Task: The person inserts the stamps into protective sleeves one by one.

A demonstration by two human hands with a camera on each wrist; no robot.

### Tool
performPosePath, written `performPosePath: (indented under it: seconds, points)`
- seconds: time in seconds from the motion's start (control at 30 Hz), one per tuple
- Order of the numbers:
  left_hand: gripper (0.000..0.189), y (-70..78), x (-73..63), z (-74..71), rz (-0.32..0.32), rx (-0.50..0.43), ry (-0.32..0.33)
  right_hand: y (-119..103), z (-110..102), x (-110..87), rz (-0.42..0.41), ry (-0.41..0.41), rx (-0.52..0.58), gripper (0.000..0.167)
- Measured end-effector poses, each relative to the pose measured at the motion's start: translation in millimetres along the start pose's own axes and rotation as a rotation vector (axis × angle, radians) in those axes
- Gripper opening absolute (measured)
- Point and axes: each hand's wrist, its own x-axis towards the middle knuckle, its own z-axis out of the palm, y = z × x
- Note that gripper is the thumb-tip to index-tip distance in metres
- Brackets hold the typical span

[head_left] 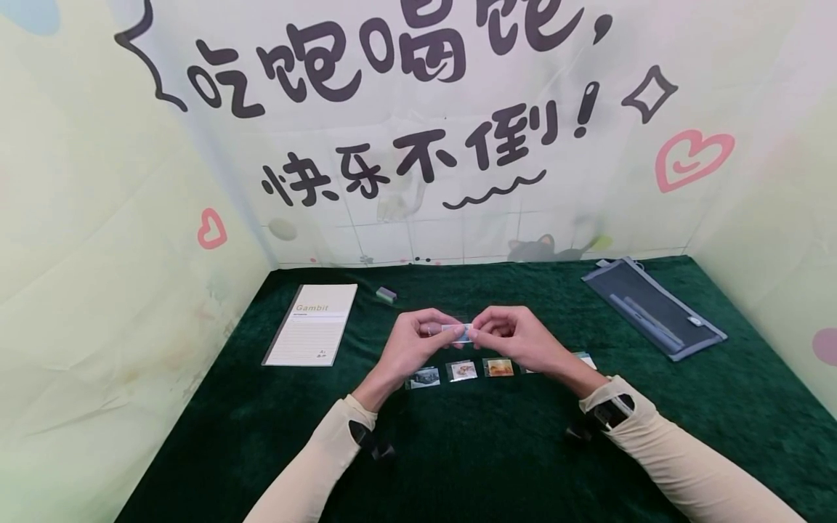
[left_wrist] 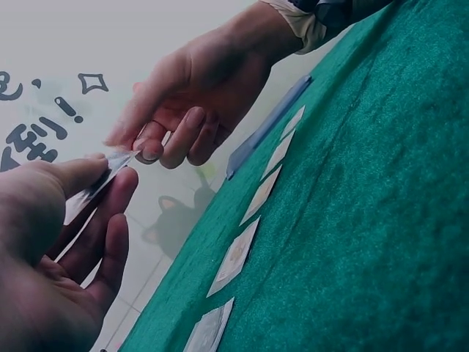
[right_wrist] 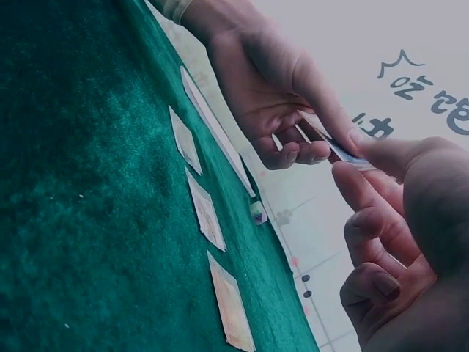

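Both hands hold one small picture card (head_left: 466, 333) above the cloth, each pinching an end between thumb and fingers. My left hand (head_left: 415, 340) grips its left end, and my right hand (head_left: 523, 340) the right end. From the left wrist, the card (left_wrist: 97, 187) appears thin and tilted, nearly edge-on. Below the hands lies a row of small picture cards: a dark one (head_left: 425, 378), a pale one (head_left: 463, 370) and an orange one (head_left: 499, 367) show plainly. Farther right, the right hand and wrist partly cover others, including a card (head_left: 586, 360) at the row's end.
A notebook (head_left: 312, 325) marked "Gambit" lies at the left of the dark green cloth (head_left: 477, 457). Behind the left hand sits a small eraser-like block (head_left: 386, 294). A blue mesh zip pouch (head_left: 654, 309) with pen-like items inside lies at right. Printed fabric walls enclose the table.
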Motion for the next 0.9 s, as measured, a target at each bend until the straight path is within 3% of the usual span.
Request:
performPosePath:
  seconds: [0.17, 0.33, 0.63, 0.9]
  points:
    - [0.029, 0.0, 1.8, -1.4, -0.015, -0.011, -0.045, 1, 1, -0.7, -0.003, 0.012, -0.024, 0.019]
    - [0.027, -0.6, -0.9, -13.1, -0.039, 0.039, -0.073, 2, 10, 1.6, 0.02, 0.025, -0.015, 0.023]
    - [0.031, -8.5, -26.2, -55.1, -0.079, 0.095, 0.011, -7, 51, 26.9, 0.036, 0.007, 0.032, 0.023]
    - [0.032, -23.1, -53.6, -88.1, -0.129, 0.197, 0.06, -16, 90, 54.4, -0.023, -0.06, -0.007, 0.03]
